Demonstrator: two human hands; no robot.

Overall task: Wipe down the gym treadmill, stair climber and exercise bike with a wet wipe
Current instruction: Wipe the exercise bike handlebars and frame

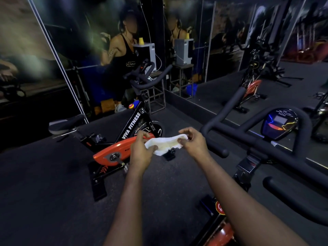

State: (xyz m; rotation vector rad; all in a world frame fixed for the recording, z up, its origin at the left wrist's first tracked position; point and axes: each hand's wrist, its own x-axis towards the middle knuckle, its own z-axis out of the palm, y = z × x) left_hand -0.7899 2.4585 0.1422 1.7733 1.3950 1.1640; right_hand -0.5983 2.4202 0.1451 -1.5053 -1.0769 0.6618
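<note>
Between the two bikes, over the floor (53,174), one wipe (165,143) is held stretched in the air. The left hand (142,148) pinches its left end and the right hand (193,141) its right end, both clamped on it, probably to open or refold it to a fresh face before wiping. Two real bikes show: the orange bike (131,125) ahead on the left, and the near bike (266,148) with one console (279,123) at the floor's right edge by the mirror (230,50), which adds only reflections.
</note>
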